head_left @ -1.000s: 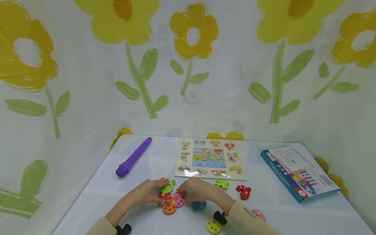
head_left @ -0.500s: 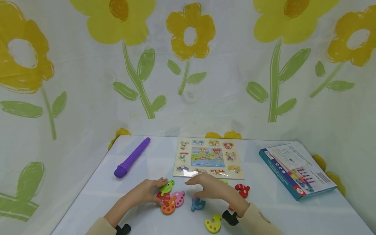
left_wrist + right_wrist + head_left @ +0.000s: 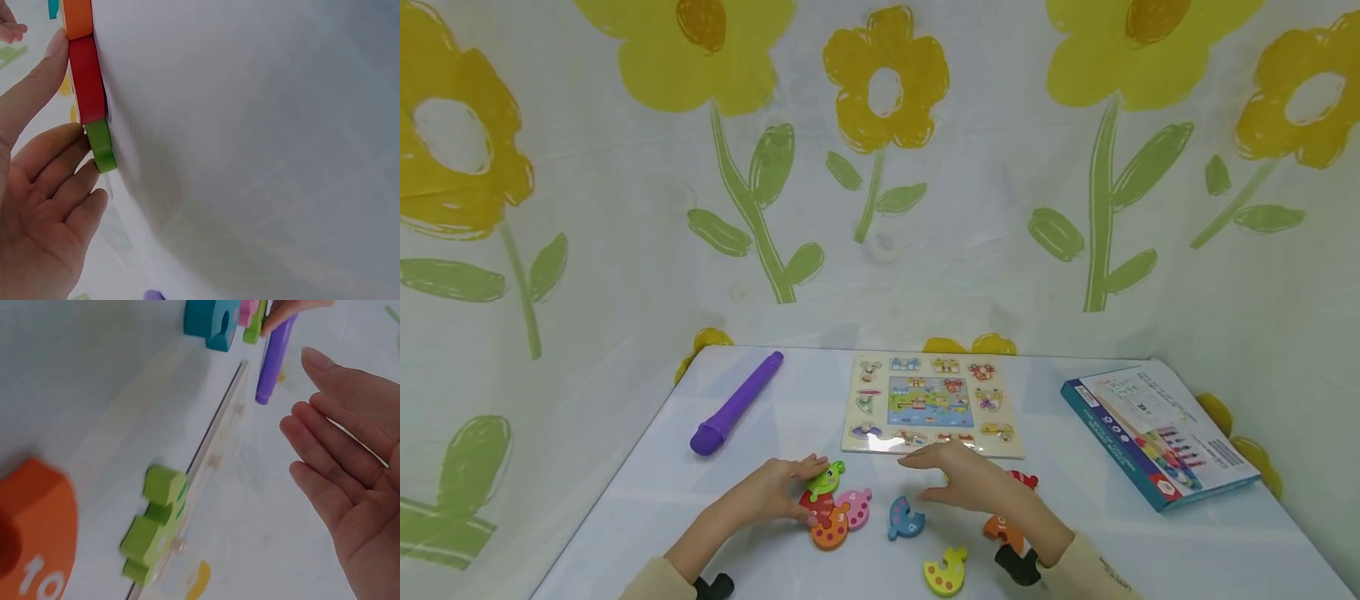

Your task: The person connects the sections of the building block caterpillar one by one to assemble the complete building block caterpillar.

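My left hand (image 3: 771,493) holds a small group of joined puzzle pieces on the table, thumb at the red piece (image 3: 817,505) and fingers by the green head piece (image 3: 827,479). An orange piece marked 3 (image 3: 830,530) and a pink piece marked 4 (image 3: 856,507) continue the chain. In the left wrist view the thumb touches near the red-orange joint (image 3: 80,39). Over the table to the right, my right hand (image 3: 962,477) holds nothing, its fingers extended. Between the hands lies a loose blue piece (image 3: 906,519). Beneath the right hand, a green piece (image 3: 156,519) shows in the right wrist view.
Nearer me lies a yellow piece (image 3: 946,573); an orange piece marked 10 (image 3: 1002,530) and a red piece (image 3: 1024,478) are partly behind the right arm. Behind stand a wooden puzzle board (image 3: 934,405), a purple microphone-shaped stick (image 3: 737,404) and a flat box (image 3: 1159,433).
My right hand has let go of the pink piece, now joined to the orange one, and moved right past the blue piece. The left hand has stayed on the joined pieces.
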`<state>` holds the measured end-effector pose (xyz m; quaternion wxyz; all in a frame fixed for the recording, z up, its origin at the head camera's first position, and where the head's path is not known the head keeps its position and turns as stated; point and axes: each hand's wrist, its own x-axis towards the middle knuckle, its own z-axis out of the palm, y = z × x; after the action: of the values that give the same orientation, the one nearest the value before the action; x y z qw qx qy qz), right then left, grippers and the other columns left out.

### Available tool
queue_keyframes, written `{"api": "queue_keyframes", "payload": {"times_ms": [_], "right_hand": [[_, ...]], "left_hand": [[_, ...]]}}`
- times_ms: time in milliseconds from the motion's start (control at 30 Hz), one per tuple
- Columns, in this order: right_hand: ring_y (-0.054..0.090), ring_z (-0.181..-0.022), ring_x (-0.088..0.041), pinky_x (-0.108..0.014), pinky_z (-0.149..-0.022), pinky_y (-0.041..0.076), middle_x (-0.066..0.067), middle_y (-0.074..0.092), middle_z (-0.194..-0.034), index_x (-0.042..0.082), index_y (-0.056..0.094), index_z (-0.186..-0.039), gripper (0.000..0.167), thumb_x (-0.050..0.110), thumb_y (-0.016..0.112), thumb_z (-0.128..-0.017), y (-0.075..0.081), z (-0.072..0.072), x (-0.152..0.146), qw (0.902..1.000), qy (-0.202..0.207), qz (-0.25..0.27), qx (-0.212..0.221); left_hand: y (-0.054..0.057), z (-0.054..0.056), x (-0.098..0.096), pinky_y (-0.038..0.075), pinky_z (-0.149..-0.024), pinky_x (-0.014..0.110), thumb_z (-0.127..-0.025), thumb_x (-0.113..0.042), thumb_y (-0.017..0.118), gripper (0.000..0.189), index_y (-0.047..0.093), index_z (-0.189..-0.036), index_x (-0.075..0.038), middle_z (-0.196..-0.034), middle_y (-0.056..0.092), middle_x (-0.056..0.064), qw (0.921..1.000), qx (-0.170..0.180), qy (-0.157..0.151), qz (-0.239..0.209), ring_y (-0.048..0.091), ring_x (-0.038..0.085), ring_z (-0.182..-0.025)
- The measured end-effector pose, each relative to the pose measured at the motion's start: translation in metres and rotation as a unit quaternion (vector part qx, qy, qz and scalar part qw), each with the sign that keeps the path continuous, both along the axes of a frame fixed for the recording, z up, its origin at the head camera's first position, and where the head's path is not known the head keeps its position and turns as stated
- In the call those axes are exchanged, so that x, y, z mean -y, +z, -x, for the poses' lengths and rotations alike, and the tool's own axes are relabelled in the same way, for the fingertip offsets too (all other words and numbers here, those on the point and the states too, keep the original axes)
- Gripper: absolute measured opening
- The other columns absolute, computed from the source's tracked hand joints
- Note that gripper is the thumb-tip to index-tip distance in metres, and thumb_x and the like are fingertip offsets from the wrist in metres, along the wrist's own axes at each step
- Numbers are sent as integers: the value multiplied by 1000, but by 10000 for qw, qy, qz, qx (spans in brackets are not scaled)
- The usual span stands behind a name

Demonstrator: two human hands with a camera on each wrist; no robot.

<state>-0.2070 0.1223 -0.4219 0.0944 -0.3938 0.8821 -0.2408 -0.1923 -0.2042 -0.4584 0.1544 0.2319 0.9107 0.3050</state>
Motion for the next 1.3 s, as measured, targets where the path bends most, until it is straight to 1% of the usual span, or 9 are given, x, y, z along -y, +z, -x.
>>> {"api": "queue_keyframes", "payload": {"times_ms": [267,400,567,833,1000,1233,1267,1300], "right_hand": [[61,-113,-21,-32,-91,53,0,66,-122,8,65,-125,46,14,78,-82,0,-2,-22,9999,-118,43,-74],[58,-118,-24,-37,-94,51,0,66,-123,8,65,-125,45,14,77,-83,0,0,-33,9995,-296,-71,-20],[56,-121,-27,-42,-97,49,-3,65,-124,6,65,-125,44,11,77,-83,-2,5,-45,9992,-357,-142,47],[61,-112,-26,-40,-91,53,-6,68,-118,4,66,-121,42,7,77,-81,-10,15,-59,9990,-366,-233,-88],[63,-108,-24,-38,-88,54,-5,69,-114,5,68,-119,40,7,78,-80,-16,17,-65,9982,-502,-336,44],[63,-109,-26,-38,-87,55,-8,69,-116,3,68,-120,41,6,78,-80,-21,19,-70,9962,-723,-394,281],[63,-109,-25,-37,-86,55,-9,68,-116,3,68,-119,41,6,77,-80,-21,18,-70,9961,-735,-384,295],[64,-105,-24,-35,-82,57,-10,68,-117,2,67,-120,41,5,77,-81,-22,17,-71,9958,-764,-351,366]], "left_hand": [[-4,2,2,34,-107,52,-71,-33,84,78,52,-139,-10,-146,44,9,9999,113,33,-85,38,31,-136],[-3,2,0,35,-107,52,-70,-32,85,79,53,-138,-10,-145,45,10,9999,135,51,-80,38,31,-136],[-2,1,-1,34,-107,53,-69,-31,85,79,53,-138,-11,-146,44,11,9998,145,104,-40,38,32,-136],[-2,1,-1,34,-107,54,-69,-33,85,80,53,-139,-12,-146,44,11,9998,168,140,29,38,32,-136],[-2,2,-1,34,-106,54,-69,-33,85,79,53,-139,-12,-146,44,11,9998,166,141,19,39,32,-136],[-4,2,0,35,-106,54,-70,-33,85,79,53,-139,-12,-146,44,12,9998,157,126,44,39,32,-135],[-4,2,0,34,-106,55,-70,-34,85,79,53,-139,-12,-146,44,12,9998,151,119,49,39,33,-135],[-4,2,0,34,-106,55,-70,-34,85,79,53,-139,-12,-146,44,12,9998,148,113,45,39,33,-135]]}}
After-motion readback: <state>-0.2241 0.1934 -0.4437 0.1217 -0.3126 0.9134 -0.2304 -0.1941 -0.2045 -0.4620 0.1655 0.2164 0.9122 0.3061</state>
